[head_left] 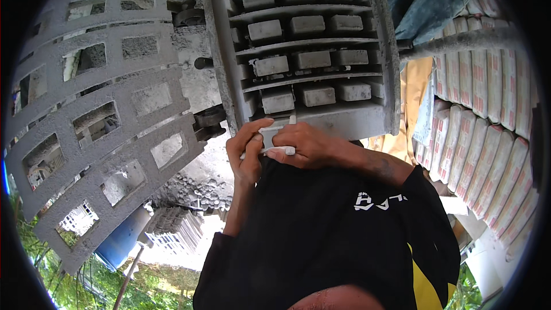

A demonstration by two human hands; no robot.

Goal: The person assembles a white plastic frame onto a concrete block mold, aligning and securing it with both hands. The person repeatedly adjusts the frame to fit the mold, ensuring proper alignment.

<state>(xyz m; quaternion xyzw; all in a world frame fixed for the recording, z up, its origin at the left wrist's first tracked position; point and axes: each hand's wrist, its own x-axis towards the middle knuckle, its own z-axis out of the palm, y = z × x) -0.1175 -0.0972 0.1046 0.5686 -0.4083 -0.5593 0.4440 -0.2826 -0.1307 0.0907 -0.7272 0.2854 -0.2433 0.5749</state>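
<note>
Close to my body, at the near edge of a grey block mould (338, 123), both hands are closed on a small white plastic-looking object (268, 138). My left hand (245, 146) grips its left side with bent fingers. On the other side my right hand (303, 142) wraps over it, knuckles upward. White ends stick out above and below the right fingers; the object's exact kind cannot be made out. Beyond my hands, the mould has rows of rectangular cores (318, 96) separated by thin metal plates (310, 79).
Large hollow concrete blocks (152, 73) stand in rows on the left. Stacked paper sacks (488, 161) fill the right side, behind a metal bar (465, 43). A dark tarp (422, 0) hangs at the upper right. At the lower left are a blue barrel (123, 241) and rubble (198, 189).
</note>
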